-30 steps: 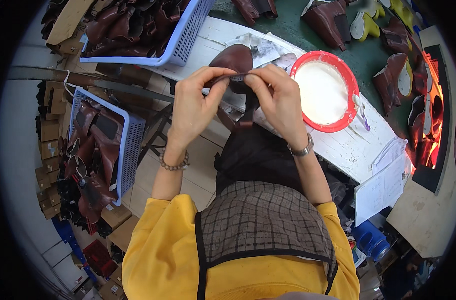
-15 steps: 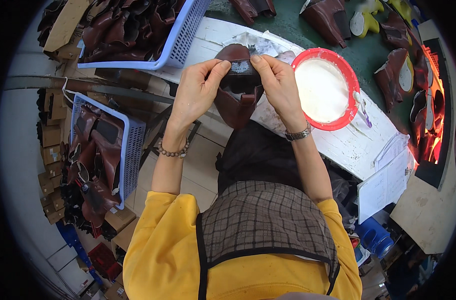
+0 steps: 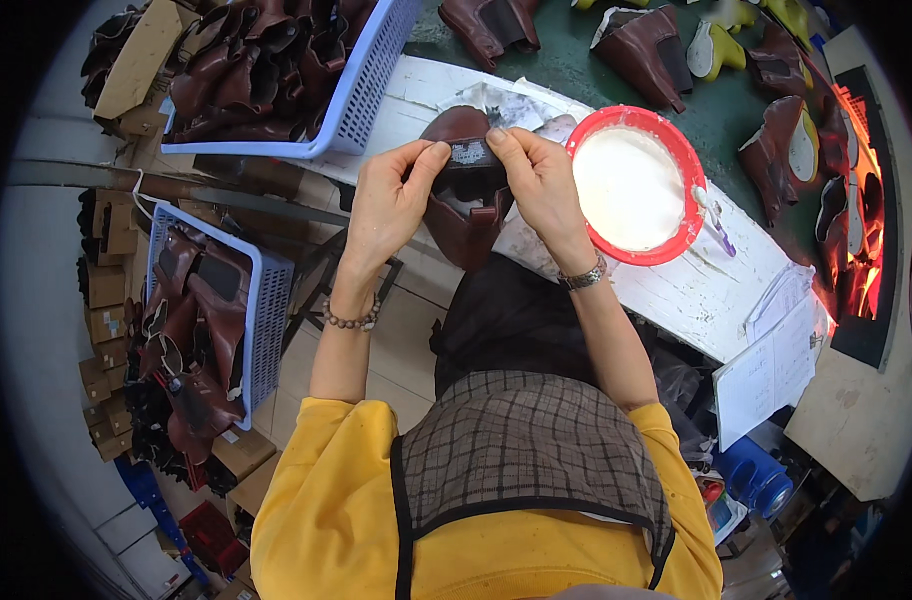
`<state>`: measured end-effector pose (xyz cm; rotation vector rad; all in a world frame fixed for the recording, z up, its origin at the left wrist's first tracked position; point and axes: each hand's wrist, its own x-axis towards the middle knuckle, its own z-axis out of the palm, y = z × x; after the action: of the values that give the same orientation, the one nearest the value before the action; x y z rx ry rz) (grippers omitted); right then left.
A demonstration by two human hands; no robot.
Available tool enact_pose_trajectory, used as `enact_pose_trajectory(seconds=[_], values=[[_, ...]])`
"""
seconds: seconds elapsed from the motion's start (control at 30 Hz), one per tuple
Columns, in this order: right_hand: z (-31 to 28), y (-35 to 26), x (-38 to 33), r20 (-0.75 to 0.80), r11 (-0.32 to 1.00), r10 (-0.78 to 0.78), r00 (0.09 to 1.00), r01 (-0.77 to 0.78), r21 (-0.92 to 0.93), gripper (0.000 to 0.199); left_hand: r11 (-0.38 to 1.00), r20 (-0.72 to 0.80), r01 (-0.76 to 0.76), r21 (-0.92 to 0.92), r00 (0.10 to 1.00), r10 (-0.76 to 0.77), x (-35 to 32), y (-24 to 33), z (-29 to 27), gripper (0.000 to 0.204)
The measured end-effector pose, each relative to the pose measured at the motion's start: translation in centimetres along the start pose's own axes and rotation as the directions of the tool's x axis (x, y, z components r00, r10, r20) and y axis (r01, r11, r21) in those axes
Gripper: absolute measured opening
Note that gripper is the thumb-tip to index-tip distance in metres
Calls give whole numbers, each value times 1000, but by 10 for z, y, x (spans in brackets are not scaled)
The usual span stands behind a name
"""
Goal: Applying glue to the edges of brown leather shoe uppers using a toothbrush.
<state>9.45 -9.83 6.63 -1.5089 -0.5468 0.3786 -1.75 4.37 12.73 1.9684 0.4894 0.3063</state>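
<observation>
Between my hands is a dark red-brown leather boot upper point(image 3: 460, 236), its opening facing up and a printed patch showing on the dark lining at the rim. My left hand point(image 3: 394, 195) pinches the left side of that rim between thumb and fingers. On the opposite side my right hand point(image 3: 544, 190) grips the rim the same way, thumb on top. Most of my curled fingers are hidden behind the leather. Just right of my right hand, a red basin point(image 3: 698, 190) holds a thick white liquid, and a brush with a purple handle point(image 3: 724, 240) rests at its edge.
The white bench point(image 3: 666, 300) carries the basin and papers point(image 3: 766, 380). More boot uppers point(image 3: 641, 50) lie on a green surface beyond, some with yellow-edged forms. Blue baskets point(image 3: 361, 105) full of uppers stand at left. An orange-glowing heater point(image 3: 871, 270) is far right.
My view has shifted slightly, so the bench and baskets sit a little differently. Both hands keep their pinch on the boot upper's rim, with little visible movement.
</observation>
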Motion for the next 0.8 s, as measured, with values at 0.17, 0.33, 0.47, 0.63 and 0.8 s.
enact_pose_trajectory(seconds=[0.17,0.33,0.47,0.63,0.8], values=[[0,-8,-2,-17,1000,12,1000,-12,-2,37,999,-10,1,36,1000,-1,2,-5,-1,31],[-23,-48,-24,-95,990,-130,987,124,-62,15,970,-231,-202,135,946,229,0,4,-1,25],[-98,-63,-47,-331,792,-508,795,281,-542,15,926,-403,-353,-134,873,275,10,11,-16,27],[-181,-47,-71,-547,815,-293,784,-94,-572,22,903,-445,-393,174,786,428,37,-80,-8,16],[-243,12,-111,-391,601,-178,903,-215,-770,39,974,-93,-115,194,986,135,32,-96,-36,37]])
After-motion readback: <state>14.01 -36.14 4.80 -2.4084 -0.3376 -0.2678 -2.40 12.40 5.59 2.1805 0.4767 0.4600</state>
